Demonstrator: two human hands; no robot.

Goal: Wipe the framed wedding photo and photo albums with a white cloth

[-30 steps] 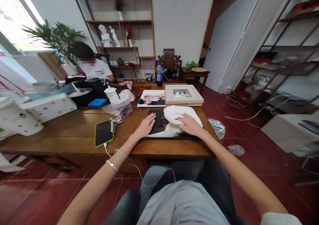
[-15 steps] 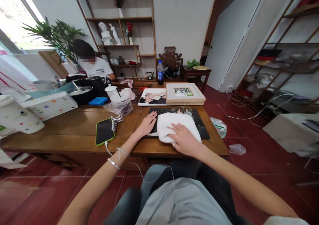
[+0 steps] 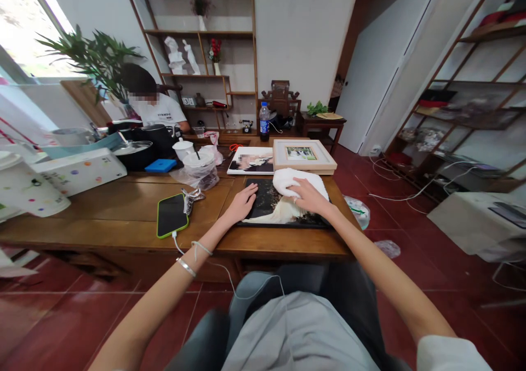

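Observation:
A dark photo panel (image 3: 263, 200) lies flat on the wooden table in front of me, a pale dress showing in its picture. My left hand (image 3: 242, 200) rests on its left edge, fingers stretched out flat. On the panel's far right part, my right hand (image 3: 309, 194) presses on a folded white towel (image 3: 283, 182), with fingers bent over it. The towel hides the upper right of the picture and reaches close to a light wooden picture frame (image 3: 329, 160). Left of that frame lies a white-edged photo print (image 3: 250, 161).
To the left are a charging phone (image 3: 171, 216), a bagged plastic cup (image 3: 199, 168), a blue box (image 3: 161, 165) and a big paper cup (image 3: 30, 187). A cola bottle (image 3: 264, 121) stands behind the frames. A person (image 3: 158, 108) sits across the table.
My right hand has pushed the towel away from me toward the picture frame, uncovering the dress in the panel's lower middle. My left hand stays on the left edge.

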